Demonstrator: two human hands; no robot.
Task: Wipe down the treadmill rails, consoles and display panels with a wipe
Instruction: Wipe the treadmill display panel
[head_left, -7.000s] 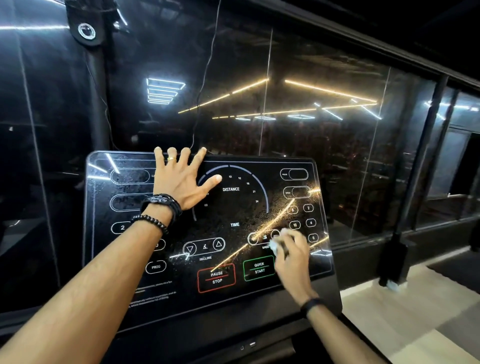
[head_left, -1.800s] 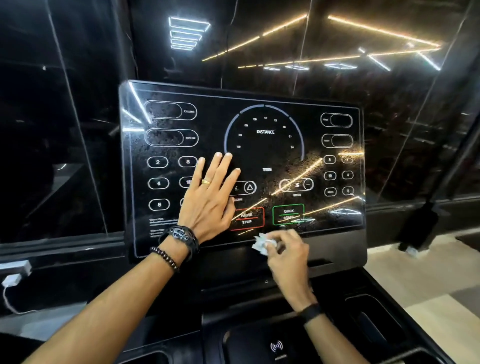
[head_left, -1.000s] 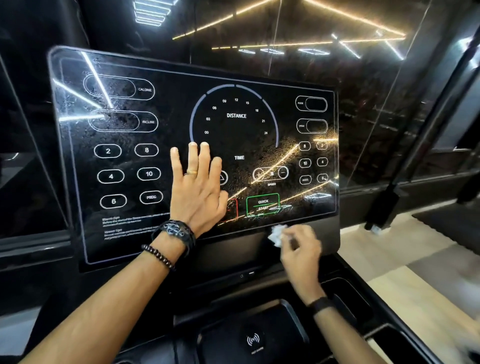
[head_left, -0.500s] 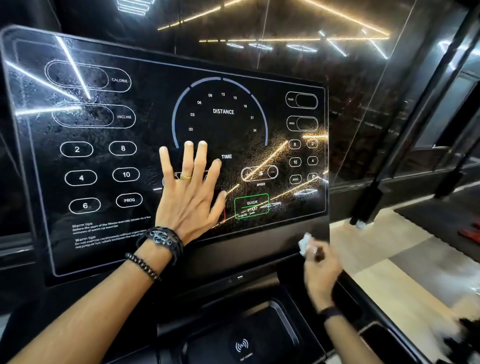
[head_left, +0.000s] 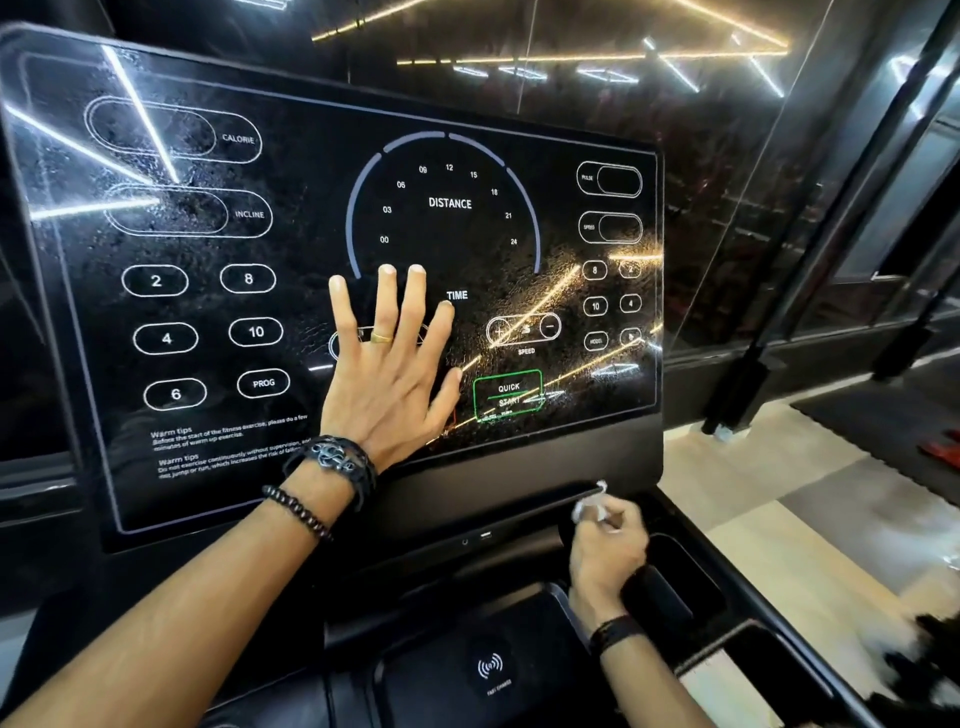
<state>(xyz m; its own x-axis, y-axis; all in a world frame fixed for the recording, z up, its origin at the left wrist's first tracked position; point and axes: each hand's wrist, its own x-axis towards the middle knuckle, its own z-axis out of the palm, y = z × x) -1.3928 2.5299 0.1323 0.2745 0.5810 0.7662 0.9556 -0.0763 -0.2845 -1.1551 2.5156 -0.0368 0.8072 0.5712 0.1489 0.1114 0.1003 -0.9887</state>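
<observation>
A glossy black treadmill display panel (head_left: 291, 249) with white button outlines and a DISTANCE dial fills the view. My left hand (head_left: 387, 374) lies flat on its lower middle, fingers straight and spread. Below the panel's lower right corner, my right hand (head_left: 608, 551) pinches a small crumpled white wipe (head_left: 592, 506) against the dark ledge under the screen. The console tray (head_left: 498, 670) with a wireless charging symbol sits below both hands.
A cup-holder recess (head_left: 680, 582) opens to the right of my right hand. Dark glass walls (head_left: 675, 156) with light reflections stand behind the panel. Black posts (head_left: 779, 332) rise at right, beside pale flooring (head_left: 779, 525) and a dark mat (head_left: 883, 421).
My right hand moved with the wipe from the QUICK START area down and rightward to the ledge under the panel's right corner. My left hand slid from the panel's upper part to its lower middle.
</observation>
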